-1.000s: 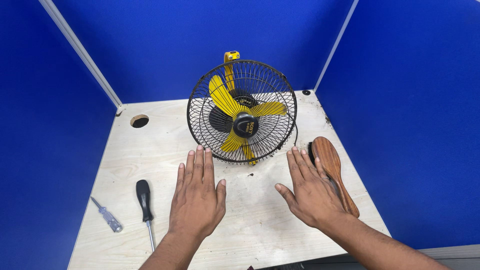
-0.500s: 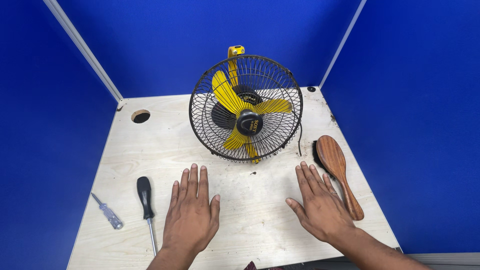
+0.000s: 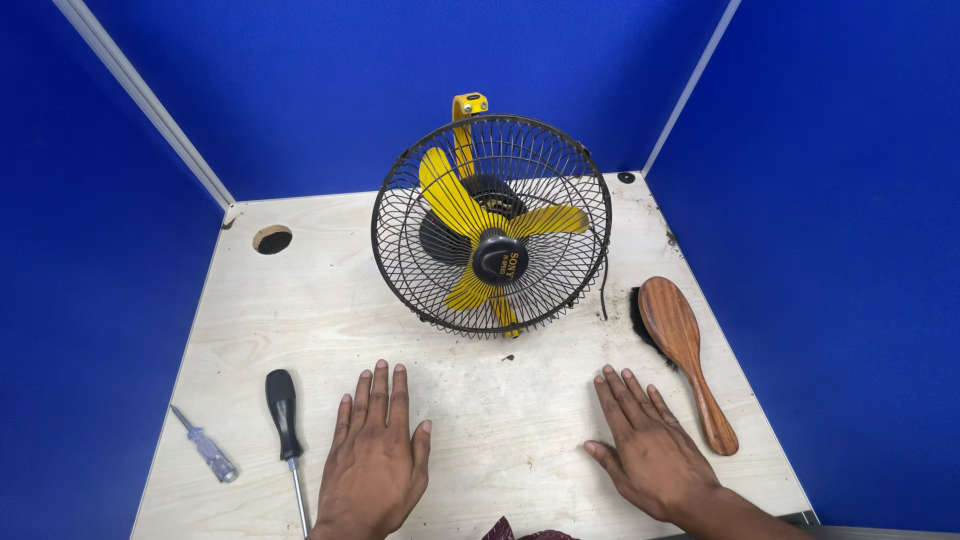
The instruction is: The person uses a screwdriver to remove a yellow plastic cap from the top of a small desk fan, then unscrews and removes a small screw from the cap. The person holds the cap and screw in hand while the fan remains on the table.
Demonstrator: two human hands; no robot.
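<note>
A small fan [image 3: 492, 228] with a black wire cage and yellow blades stands at the middle back of a pale plywood table [image 3: 300, 310], tilted up toward me. My left hand [image 3: 375, 455] lies flat and empty on the table in front of the fan, fingers apart. My right hand [image 3: 650, 450] rests flat the same way, just left of a wooden brush [image 3: 685, 350] with dark bristles. A black-handled screwdriver [image 3: 284, 425] lies left of my left hand. Neither hand touches a tool.
A small clear-handled screwdriver [image 3: 205, 447] lies near the table's left front edge. A round hole [image 3: 272, 239] is cut in the back left of the tabletop. Blue partition walls close in the table on three sides.
Both hands have slid back from the fan toward the table's front edge, staying flat and empty. The fan and tools have not moved.
</note>
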